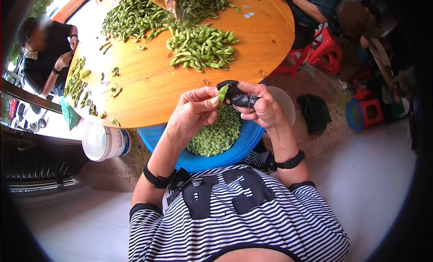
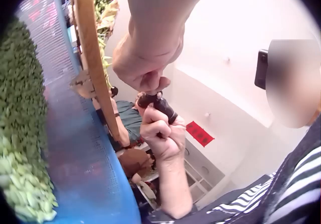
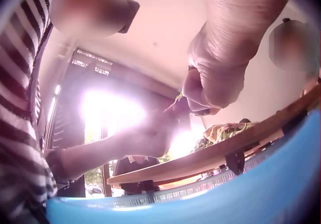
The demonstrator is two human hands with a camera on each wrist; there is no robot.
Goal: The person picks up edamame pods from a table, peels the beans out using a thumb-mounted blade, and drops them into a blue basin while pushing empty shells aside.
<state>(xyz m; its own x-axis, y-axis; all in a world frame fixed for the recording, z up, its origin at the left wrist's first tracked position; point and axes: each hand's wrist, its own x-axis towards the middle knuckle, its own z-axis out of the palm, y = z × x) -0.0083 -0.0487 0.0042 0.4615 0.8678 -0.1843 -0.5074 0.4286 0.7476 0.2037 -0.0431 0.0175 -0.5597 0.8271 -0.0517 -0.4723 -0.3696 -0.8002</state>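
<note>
Over a blue basin of shelled green beans, both hands meet. My left hand pinches a green pod between thumb and fingertips. Black coverings wrap the thumb and a finger of my right hand, which holds the pod's other side. In the left wrist view, the left hand is above the right hand, their fingertips close together. The right wrist view shows the right hand curled, with a bit of green at its fingertips.
A round wooden table borders the basin, with a near pile of pods and a larger pile behind. A white bucket stands left of the basin. Another person sits at the table's left; red stools stand at the right.
</note>
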